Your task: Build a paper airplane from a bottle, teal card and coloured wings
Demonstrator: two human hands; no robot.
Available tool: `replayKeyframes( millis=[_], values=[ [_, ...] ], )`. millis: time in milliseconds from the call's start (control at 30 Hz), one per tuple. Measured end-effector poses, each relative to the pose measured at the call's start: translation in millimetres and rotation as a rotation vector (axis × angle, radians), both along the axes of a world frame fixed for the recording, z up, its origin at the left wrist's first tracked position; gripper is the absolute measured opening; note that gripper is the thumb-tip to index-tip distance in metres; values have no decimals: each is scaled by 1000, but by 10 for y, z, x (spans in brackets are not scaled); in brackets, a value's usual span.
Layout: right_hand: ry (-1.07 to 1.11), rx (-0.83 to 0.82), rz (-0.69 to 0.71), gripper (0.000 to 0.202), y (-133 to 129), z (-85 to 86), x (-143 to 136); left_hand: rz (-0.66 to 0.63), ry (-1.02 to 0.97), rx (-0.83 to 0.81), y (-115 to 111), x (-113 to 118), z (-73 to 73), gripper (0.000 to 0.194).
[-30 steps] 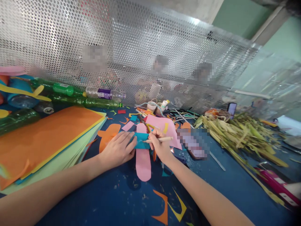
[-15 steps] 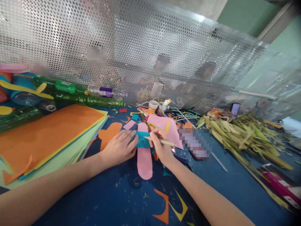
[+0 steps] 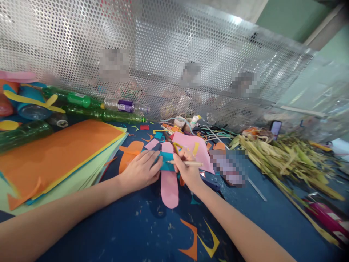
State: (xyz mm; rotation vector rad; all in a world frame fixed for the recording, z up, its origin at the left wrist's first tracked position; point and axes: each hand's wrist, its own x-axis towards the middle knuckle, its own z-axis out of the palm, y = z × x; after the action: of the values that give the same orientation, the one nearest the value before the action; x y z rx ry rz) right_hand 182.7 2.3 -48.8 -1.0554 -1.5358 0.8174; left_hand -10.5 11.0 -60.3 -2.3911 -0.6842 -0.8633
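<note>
A blue piece of paper (image 3: pixel 167 157) lies across a pink rounded paper strip (image 3: pixel 169 189) on the dark blue table. My left hand (image 3: pixel 144 165) is closed over the blue paper's left end, holding it against the strip; the fingertips are partly hidden. In my right hand (image 3: pixel 188 169) is a beige pen (image 3: pixel 192 163), pinched with its tip on the blue paper. An orange paper cutout (image 3: pixel 128 160) lies beside my left hand. Beyond my right hand are a larger pink sheet (image 3: pixel 203 147) and scissors with yellow handles (image 3: pixel 176 146).
Stacked coloured paper (image 3: pixel 65 149) lies left, with plastic bottles (image 3: pixel 109 115) behind. Orange (image 3: pixel 193 242) and yellow scraps (image 3: pixel 212 240) lie in front. Rightward are a blurred phone-like object (image 3: pixel 227 167) and dried husks (image 3: pixel 289 156). A perforated clear sheet (image 3: pixel 169 47) hangs behind; people sit beyond.
The whole view has shifted slightly, so things appear a little farther right. The pen tip has moved slightly left on the blue paper, and the pen lies more level. Both hands keep their holds.
</note>
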Motion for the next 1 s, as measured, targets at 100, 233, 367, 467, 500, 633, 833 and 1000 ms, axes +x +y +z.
replayKeyframes(
  millis=[100, 233, 367, 467, 500, 633, 833, 1000],
  values=[
    [-15, 9, 8, 35, 0, 10, -6, 1, 2, 15, -5, 5, 9, 31],
    [-48, 1, 10, 35, -8, 31, -11, -6, -11, -1, -6, 8, 10, 31],
    [-44, -7, -11, 35, -18, 40, -19, -2, -8, -7, -1, 5, 4, 32],
    [-35, 9, -17, 34, -21, 33, -21, 0, -3, -1, -1, 4, 6, 32],
    [-33, 10, -12, 34, -21, 32, -21, 2, 0, 3, -2, 4, 7, 32],
    [-40, 0, 7, 34, -23, 44, -22, 16, 17, 10, -6, 5, 10, 31],
    [-44, -12, 16, 33, -25, 50, -20, 21, 18, 23, -6, 4, 11, 31],
    [-42, -17, 20, 32, -21, 36, -16, 25, 22, 33, -14, 5, 23, 30]
  ],
)
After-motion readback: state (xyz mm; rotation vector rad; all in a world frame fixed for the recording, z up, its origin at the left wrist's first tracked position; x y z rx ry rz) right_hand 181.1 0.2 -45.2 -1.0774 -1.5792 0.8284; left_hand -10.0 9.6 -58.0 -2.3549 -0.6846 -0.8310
